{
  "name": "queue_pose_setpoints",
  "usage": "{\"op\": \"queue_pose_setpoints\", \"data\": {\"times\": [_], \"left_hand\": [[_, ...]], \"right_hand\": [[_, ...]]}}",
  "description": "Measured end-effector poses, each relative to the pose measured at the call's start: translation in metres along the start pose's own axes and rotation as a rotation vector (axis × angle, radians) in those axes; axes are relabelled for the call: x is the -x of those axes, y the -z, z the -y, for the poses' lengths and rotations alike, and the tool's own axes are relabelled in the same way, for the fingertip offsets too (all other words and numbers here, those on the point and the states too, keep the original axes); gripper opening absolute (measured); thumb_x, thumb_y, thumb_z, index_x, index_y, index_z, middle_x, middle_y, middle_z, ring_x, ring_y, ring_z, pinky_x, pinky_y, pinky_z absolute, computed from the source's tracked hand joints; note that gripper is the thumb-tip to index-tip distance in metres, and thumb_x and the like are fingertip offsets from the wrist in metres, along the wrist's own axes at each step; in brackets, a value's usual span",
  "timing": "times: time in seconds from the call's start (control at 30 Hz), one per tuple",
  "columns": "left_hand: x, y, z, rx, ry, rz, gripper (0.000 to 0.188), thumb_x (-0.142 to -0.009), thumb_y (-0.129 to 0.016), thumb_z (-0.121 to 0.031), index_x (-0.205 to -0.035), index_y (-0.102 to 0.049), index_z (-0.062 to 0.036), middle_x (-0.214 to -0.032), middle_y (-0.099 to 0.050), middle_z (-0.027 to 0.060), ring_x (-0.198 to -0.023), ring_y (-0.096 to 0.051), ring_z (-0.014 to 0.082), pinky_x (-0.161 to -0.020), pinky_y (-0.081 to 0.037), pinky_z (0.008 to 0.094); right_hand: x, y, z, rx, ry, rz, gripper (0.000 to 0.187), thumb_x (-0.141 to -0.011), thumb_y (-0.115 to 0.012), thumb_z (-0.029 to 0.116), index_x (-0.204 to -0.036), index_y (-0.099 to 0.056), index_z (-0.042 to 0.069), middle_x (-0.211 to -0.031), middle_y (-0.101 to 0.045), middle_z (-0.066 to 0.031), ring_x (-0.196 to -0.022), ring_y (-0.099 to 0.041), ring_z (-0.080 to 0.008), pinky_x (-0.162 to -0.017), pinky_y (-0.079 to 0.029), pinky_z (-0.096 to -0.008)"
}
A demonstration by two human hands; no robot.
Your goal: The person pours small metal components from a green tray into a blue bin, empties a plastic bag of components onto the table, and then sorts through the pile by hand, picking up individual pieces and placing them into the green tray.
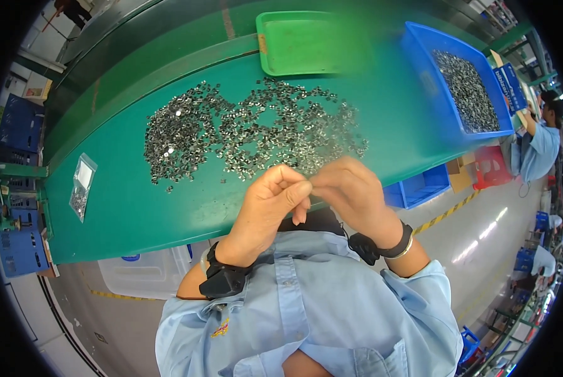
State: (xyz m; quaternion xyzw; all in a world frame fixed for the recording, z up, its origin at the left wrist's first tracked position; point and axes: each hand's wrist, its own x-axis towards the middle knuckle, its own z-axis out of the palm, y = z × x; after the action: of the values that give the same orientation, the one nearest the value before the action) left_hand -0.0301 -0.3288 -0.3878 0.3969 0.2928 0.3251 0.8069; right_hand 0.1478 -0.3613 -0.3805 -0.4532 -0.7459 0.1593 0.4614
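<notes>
My left hand (270,200) and my right hand (352,193) meet at the fingertips over the table's near edge. Both are closed in a pinch, with thumbs and forefingers pressed together. Whatever lies between the fingertips is too small or too hidden to make out. Just beyond my hands, many small metal pieces (262,135), dark and silvery, are spread over the green tabletop (124,217). The heap is denser at its left end and looser toward the right, where the picture blurs.
A green tray (294,44) lies at the table's far side. On the right, a blue bin (429,81) holds more small metal pieces. A clear plastic bag (80,188) rests at the left. Below the table are blue bins (420,186) and a clear box (140,276). Another person (541,147) stands far right.
</notes>
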Motion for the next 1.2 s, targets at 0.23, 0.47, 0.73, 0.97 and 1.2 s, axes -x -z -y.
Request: {"op": "queue_pose_setpoints", "data": {"times": [0.23,0.47,0.73,0.97,1.2], "left_hand": [[0.002,-0.005,0.003,0.397,0.038,0.135,0.014,-0.095,-0.053,-0.020,-0.096,-0.051,-0.0056,-0.076,-0.061,0.0081,-0.057,-0.054,0.0155,-0.052,-0.043,0.0286],[-0.002,-0.001,0.012,0.520,0.044,0.220,0.012,-0.095,-0.054,-0.018,-0.095,-0.051,-0.0065,-0.076,-0.062,0.0088,-0.057,-0.055,0.0154,-0.053,-0.044,0.0286],[-0.003,0.002,0.005,0.190,0.043,0.127,0.018,-0.094,-0.055,-0.022,-0.093,-0.048,-0.0055,-0.077,-0.059,0.0073,-0.055,-0.054,0.0164,-0.049,-0.043,0.0278],[-0.001,-0.003,-0.002,0.207,0.031,0.110,0.018,-0.097,-0.050,-0.022,-0.098,-0.050,-0.0041,-0.079,-0.059,0.0087,-0.057,-0.055,0.0152,-0.050,-0.045,0.0268],[-0.002,0.006,0.000,0.169,-0.014,0.031,0.019,-0.097,-0.047,-0.019,-0.107,-0.050,-0.0029,-0.077,-0.058,0.0088,-0.057,-0.055,0.0144,-0.050,-0.045,0.0264]], "right_hand": [[-0.001,0.001,0.006,-0.196,-0.071,-0.049,0.020,-0.072,-0.072,-0.002,-0.087,-0.062,0.004,-0.085,-0.062,-0.0079,-0.076,-0.060,-0.0225,-0.064,-0.049,-0.0313],[0.003,-0.002,0.006,-0.230,-0.104,-0.050,0.020,-0.072,-0.072,-0.002,-0.088,-0.062,0.006,-0.084,-0.062,-0.0075,-0.076,-0.060,-0.0223,-0.064,-0.049,-0.0312],[0.004,0.000,-0.002,-0.192,-0.110,0.017,0.018,-0.072,-0.072,-0.001,-0.087,-0.062,0.005,-0.082,-0.062,-0.0075,-0.075,-0.061,-0.0221,-0.063,-0.049,-0.0310],[-0.005,0.006,-0.002,-0.165,-0.129,0.041,0.016,-0.073,-0.072,-0.001,-0.084,-0.063,0.005,-0.081,-0.062,-0.0072,-0.075,-0.061,-0.0216,-0.064,-0.049,-0.0305],[-0.076,0.045,-0.040,0.142,-0.144,-0.032,0.009,-0.081,-0.068,0.008,-0.086,-0.064,0.003,-0.082,-0.064,-0.0046,-0.075,-0.061,-0.0144,-0.068,-0.050,-0.0267]]}}
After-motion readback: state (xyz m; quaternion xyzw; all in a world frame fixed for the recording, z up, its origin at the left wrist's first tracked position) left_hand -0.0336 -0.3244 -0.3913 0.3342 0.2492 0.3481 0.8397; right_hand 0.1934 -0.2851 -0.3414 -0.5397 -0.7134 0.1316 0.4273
